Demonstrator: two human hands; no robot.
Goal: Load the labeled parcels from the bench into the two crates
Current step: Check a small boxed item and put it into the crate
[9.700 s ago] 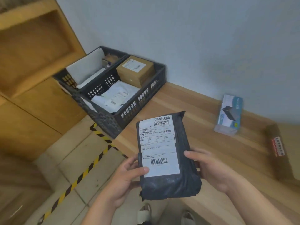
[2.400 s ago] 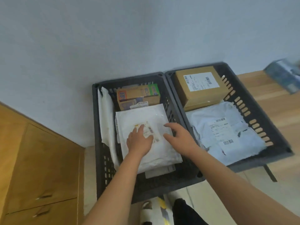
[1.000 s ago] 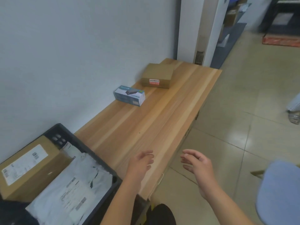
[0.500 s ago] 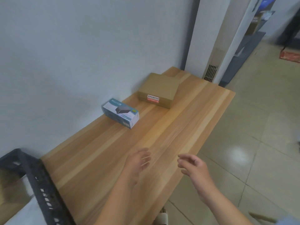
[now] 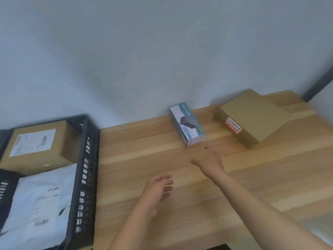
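Change since half a second ago: right grip (image 5: pixel 209 159) extended further along the surface (image 5: pixel 144 150); black crate (image 5: pixel 84 177) back in view at left.

Wall (image 5: pixel 162 51): matt grey, plain.
Surface: pale wood planks, straight grain.
Black crate: rigid plastic, slotted wall; cut off by the left and bottom edges; a second crate beyond it barely shows.
Brown parcel (image 5: pixel 250 118): flat cardboard carton on the surface by the wall, with a red-and-white label on its near side; print unreadable.
White mailer (image 5: pixel 36 204): soft crinkled poly bag lying in the crate; barcodes blurred.
Labelled carton (image 5: pixel 36 145): cardboard, in the crate behind the mailer.
Blue-and-white box (image 5: pixel 187 124): small glossy oblong carton on the surface, by the wall.
Right grip: fingers stretched forward and loosely spread, holding nothing; fingertips just short of the blue-and-white box's near end.
Left grip (image 5: pixel 158 188): fingers relaxed, slightly curled, holding nothing; well apart from both parcels.
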